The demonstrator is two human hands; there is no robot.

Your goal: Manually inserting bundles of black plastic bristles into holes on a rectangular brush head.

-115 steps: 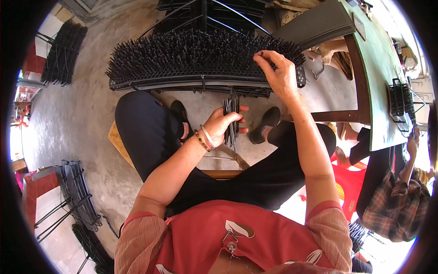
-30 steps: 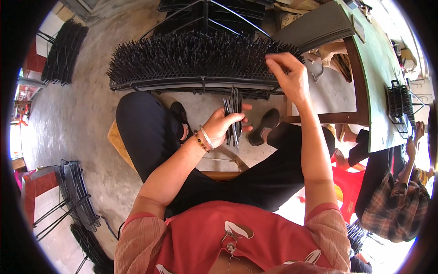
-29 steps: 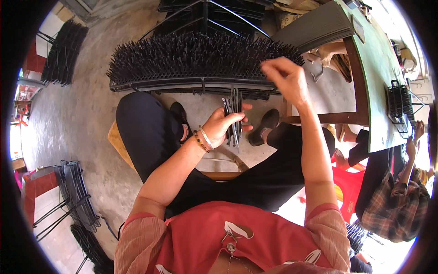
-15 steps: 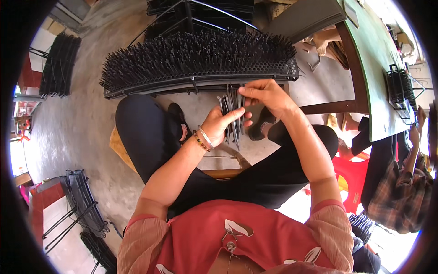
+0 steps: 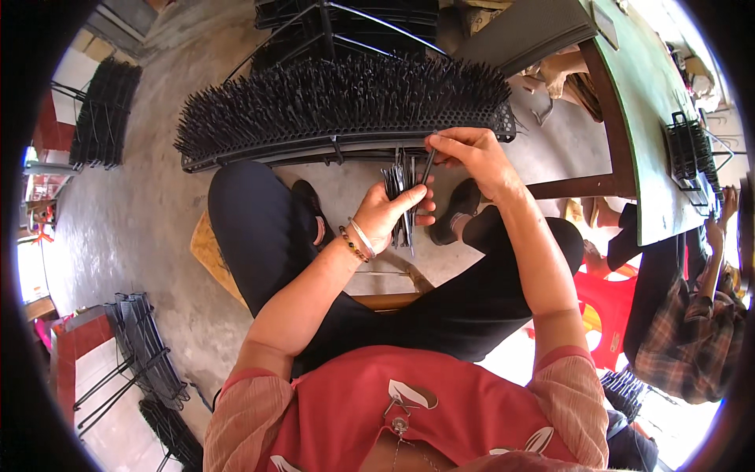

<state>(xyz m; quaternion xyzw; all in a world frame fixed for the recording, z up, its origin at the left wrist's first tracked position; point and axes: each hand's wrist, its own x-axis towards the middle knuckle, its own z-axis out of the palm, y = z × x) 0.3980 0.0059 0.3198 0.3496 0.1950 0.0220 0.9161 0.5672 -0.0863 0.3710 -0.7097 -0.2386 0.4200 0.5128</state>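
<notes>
A bundle of thin dark strips (image 5: 403, 177) is gripped in my left hand (image 5: 383, 211), the thumb pressed across it. Between the thumb and fingers of my right hand (image 5: 478, 160) is a single dark strip (image 5: 429, 164), its lower end close to the bundle. What the strips are exactly, I cannot make out. Just beyond my hands lies a long black perforated rack (image 5: 259, 151). Upright dark strips (image 5: 338, 94) stand densely in its holes, while some holes (image 5: 472, 118) at its right end show bare.
A green-topped table (image 5: 657, 118) with a wooden leg stands at the right, carrying a small black rack (image 5: 686, 149). A person in a checked shirt (image 5: 684, 338) sits at the far right beside a red stool (image 5: 602, 315). More black racks (image 5: 106, 114) stand at the left.
My right hand has moved slightly right, away from the bundle, and a single strip now shows apart in its fingers. My left hand still holds the bundle.
</notes>
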